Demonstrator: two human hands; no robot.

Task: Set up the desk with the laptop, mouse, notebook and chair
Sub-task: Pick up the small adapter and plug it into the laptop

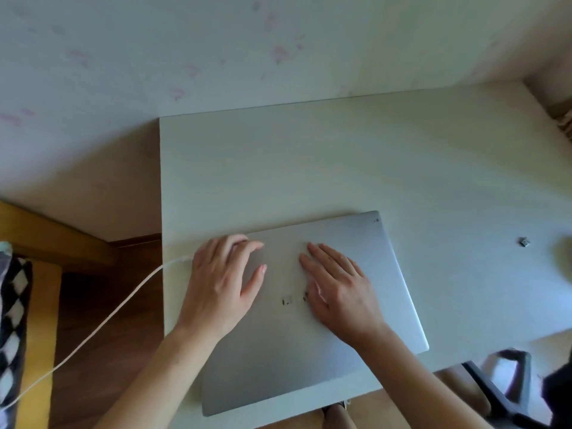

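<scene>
A closed silver laptop (387,274) lies on the white desk (309,165), near its front left corner, its near edge hanging slightly over the desk's front. My left hand (221,283) rests flat on the lid's left part, fingers spread. My right hand (337,289) lies flat on the lid's middle, fingers together and pointing away from me. Neither hand grips anything. A white cable (102,320) runs from the laptop's left side down to the floor. Part of a dark chair (507,394) shows at the lower right. No mouse or notebook is in view.
A small dark metallic object (524,242) sits on the desk at the right. The desk stands against a pale wall (216,41). Wooden furniture (46,239) and a black-and-white checked cloth (12,320) are at the left, over a brown wood floor (102,366).
</scene>
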